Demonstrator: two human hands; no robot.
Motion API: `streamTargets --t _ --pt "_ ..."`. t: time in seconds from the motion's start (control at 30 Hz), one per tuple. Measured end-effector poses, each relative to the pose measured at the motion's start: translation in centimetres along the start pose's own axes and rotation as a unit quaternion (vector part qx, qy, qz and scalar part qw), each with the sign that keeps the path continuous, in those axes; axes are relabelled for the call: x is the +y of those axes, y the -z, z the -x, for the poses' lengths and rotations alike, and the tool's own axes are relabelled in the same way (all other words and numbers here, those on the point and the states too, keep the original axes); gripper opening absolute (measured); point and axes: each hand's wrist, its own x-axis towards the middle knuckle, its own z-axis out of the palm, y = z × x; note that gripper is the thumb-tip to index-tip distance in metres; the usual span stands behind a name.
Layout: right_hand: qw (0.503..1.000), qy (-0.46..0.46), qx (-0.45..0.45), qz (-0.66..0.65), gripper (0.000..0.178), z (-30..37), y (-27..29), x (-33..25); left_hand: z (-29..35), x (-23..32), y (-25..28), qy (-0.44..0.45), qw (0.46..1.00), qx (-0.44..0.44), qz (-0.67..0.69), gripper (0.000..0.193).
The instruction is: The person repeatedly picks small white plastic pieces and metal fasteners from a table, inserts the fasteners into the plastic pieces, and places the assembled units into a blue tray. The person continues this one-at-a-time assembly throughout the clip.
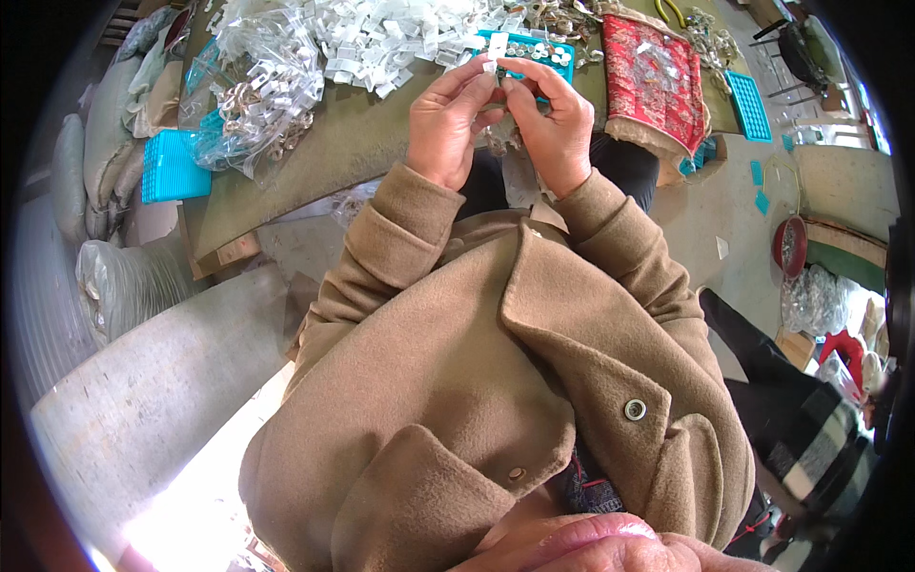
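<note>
L hand (446, 122) & R hand (555, 126) both pinch small white piece (498, 44), prob. for fine control; blue tray (567, 72) just beyond, w/in reach.

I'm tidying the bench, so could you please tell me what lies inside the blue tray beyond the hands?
Small round, shiny pieces lie in the blue tray. The left hand and right hand hide part of it; anything there cannot be seen.

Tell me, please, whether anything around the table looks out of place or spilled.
A few flat blue pieces and a pale scrap lie on the floor right of the table, apart from the blue tray, as if dropped. The small piece between the left hand and right hand is too small to check.
</note>
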Motion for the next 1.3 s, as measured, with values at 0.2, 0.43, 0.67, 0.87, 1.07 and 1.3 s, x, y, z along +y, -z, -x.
streamTargets --t 0.2,0.43,0.67,0.87,1.07,1.3 --pt "0.938 -0.157 -0.024 -0.307 0.01 -0.5 0.2 0.3 -0.1 0.0 0.2 -0.075 0.995 -0.015 -0.058 0.031" --pt "0.922 -0.205 -0.11 -0.31 0.01 -1.1 1.5 0.5 -0.5 0.1 0.7 -0.074 0.992 -0.045 -0.092 0.032" --pt "0.914 -0.228 -0.106 -0.318 0.011 -1.2 1.5 0.6 -0.7 0.4 0.9 -0.041 0.994 -0.057 -0.081 0.031" --pt "0.9 -0.266 -0.118 -0.325 0.012 -1.5 2.0 0.2 -0.7 0.5 1.3 -0.004 0.996 -0.063 -0.064 0.029" --pt "0.876 -0.286 -0.158 -0.354 0.013 -1.9 3.0 -0.2 -0.8 0.6 1.6 0.008 0.994 -0.087 -0.068 0.029" --pt "0.91 -0.268 -0.124 -0.291 0.013 -1.4 2.3 -0.3 -0.7 0.6 0.9 -0.026 0.992 -0.066 -0.104 0.031"
